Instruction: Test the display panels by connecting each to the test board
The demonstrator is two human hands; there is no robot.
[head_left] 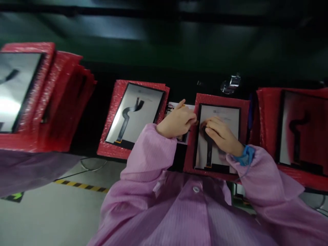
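We have the display panel (217, 156) close to the bench's near edge, on red bubble wrap (190, 160) that shows as a margin around it. Dark bench (88, 119) separates this from the second panel (140, 128) and, farther left, a bubble-wrap stack (64, 106). Our left hand (178, 119) bends inward at the panel's left edge, fingers curled; we cannot tell whether they grip anything. Our right hand (221, 133) rests over the panel, fingertips together by the upper end of its ribbon cable (209, 150); whether they pinch it, we cannot tell. On our right, translucent red wrap partly covers another panel (314, 126). The panels are smooth, dark-rimmed rectangles; the wrap is glossy and pebbled.
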